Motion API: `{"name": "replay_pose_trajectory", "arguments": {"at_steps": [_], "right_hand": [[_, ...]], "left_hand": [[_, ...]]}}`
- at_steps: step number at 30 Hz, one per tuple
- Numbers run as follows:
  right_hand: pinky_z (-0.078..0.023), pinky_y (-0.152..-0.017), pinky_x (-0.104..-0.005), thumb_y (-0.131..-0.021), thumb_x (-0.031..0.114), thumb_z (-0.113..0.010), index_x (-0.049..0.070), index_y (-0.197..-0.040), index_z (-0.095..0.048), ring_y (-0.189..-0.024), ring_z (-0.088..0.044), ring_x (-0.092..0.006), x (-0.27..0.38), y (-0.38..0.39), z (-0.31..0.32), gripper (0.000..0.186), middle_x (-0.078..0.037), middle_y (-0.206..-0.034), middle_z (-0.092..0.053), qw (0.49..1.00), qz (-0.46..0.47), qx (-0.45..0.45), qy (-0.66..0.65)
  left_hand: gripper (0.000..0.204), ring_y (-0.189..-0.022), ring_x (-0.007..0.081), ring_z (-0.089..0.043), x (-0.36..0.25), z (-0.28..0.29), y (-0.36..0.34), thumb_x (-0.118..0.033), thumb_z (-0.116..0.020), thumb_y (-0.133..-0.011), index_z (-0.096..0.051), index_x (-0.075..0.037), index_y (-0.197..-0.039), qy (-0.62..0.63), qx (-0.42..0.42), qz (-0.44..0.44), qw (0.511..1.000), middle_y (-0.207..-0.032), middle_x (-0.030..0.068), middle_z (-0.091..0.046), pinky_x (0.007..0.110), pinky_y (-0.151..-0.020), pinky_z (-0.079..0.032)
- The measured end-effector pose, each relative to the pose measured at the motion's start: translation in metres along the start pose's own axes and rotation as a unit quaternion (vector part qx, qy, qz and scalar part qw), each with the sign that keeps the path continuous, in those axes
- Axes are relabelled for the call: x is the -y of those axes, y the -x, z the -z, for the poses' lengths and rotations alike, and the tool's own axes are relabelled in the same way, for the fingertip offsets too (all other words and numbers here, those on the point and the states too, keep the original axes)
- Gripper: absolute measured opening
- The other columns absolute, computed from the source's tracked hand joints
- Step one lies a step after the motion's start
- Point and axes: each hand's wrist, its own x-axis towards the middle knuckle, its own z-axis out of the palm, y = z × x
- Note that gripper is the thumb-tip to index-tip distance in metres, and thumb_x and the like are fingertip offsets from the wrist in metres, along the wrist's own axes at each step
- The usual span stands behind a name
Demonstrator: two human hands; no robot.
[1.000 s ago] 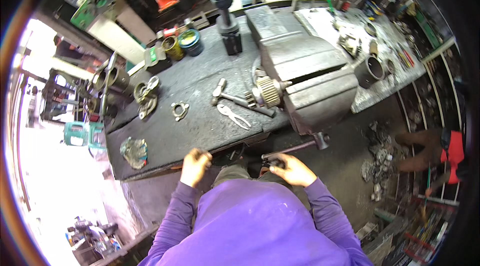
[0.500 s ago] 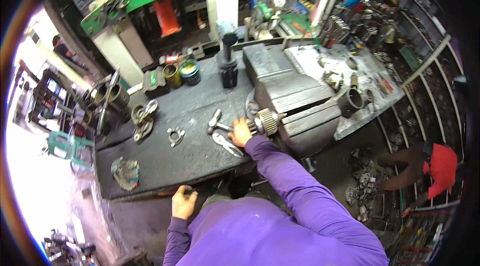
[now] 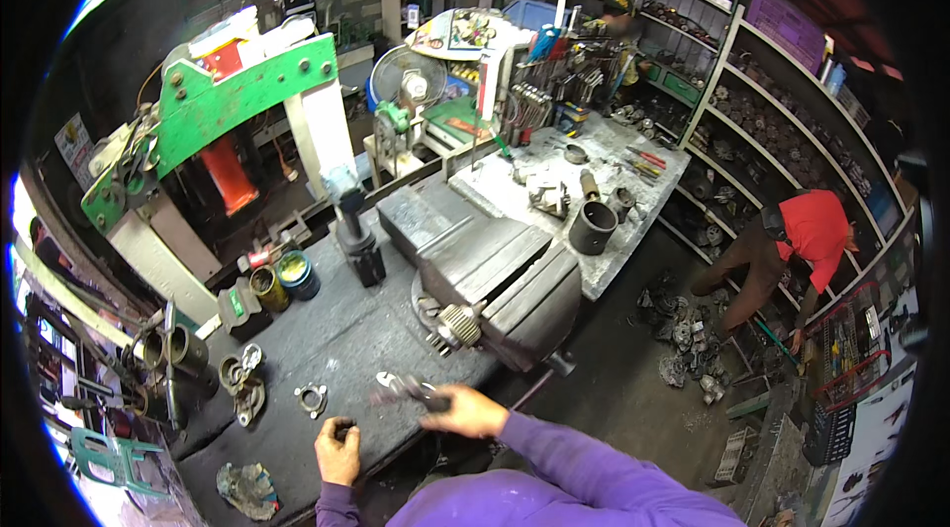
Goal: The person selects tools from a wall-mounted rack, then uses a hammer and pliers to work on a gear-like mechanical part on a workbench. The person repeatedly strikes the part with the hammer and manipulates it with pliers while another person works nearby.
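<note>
The dark bench (image 3: pixel 327 349) carried a big vise (image 3: pixel 505 285) ahead-right of both hands. The right hand (image 3: pixel 465 410), nearer it, gripped a blurred tool (image 3: pixel 401 388) lying crosswise; the left hand (image 3: pixel 338 448) clenched a small dark part (image 3: pixel 343 424).

Bare bench top (image 3: pixel 341 344) lies open between vise (image 3: pixel 495 285) and metal rings (image 3: pixel 242 379).

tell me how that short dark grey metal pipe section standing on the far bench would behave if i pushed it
The short dark grey metal pipe section looks thick-walled, so it is probably heavy for its size and stiff. It stands upright on its flat end on the grey bench top, so a low push would likely slide it. If tipped over, its round wall would probably roll.
</note>
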Motion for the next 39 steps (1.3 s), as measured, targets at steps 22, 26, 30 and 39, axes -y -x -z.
{"name": "replay_pose_trajectory", "arguments": {"at_steps": [22,26,30,39], "right_hand": [[-0.051,-0.079,-0.0581,-0.096,0.041,-0.067,-0.004,-0.093,-0.073,-0.097,-0.066,-0.0521,-0.359,0.5,0.234,0.045,-0.031,-0.094,-0.071,0.846,-0.415,-0.295,0.16],[-0.052,-0.085,-0.0565,-0.09,0.043,-0.074,-0.01,-0.1,-0.069,-0.104,-0.064,-0.0534,-0.393,0.529,0.243,0.054,-0.035,-0.103,-0.069,0.776,-0.549,-0.293,0.1],[-0.052,-0.085,-0.0557,-0.089,0.041,-0.074,-0.011,-0.099,-0.069,-0.102,-0.065,-0.0518,-0.401,0.48,0.283,0.053,-0.035,-0.101,-0.069,0.783,-0.542,-0.289,0.095],[-0.053,-0.083,-0.0537,-0.088,0.036,-0.076,-0.012,-0.098,-0.069,-0.097,-0.067,-0.0481,-0.377,0.321,0.424,0.05,-0.033,-0.097,-0.07,0.817,-0.48,-0.3,0.107]], "left_hand": [[0.025,-0.083,0.033,-0.07,-0.402,-0.325,-0.017,-0.014,-0.073,-0.084,-0.066,-0.004,-0.106,-0.127,0.04,-0.465,0.875,-0.093,0.0155,-0.067,0.041,-0.075,-0.056],[0.027,-0.087,0.0349,-0.069,-0.45,-0.391,-0.127,-0.021,-0.074,-0.083,-0.067,-0.006,-0.104,-0.188,0.058,-0.508,0.839,-0.097,0.0161,-0.067,0.044,-0.079,-0.056],[0.036,-0.102,0.0374,-0.07,-0.502,-0.44,-0.269,-0.028,-0.074,-0.084,-0.074,-0.005,-0.111,-0.28,-0.01,-0.456,0.845,-0.108,0.0209,-0.071,0.043,-0.094,-0.055],[0.075,-0.127,0.0364,-0.063,-0.579,-0.545,-0.49,-0.031,-0.082,-0.081,-0.055,-0.002,-0.144,-0.142,-0.102,-0.301,0.937,-0.139,0.0245,-0.063,0.041,-0.11,-0.048]]}}
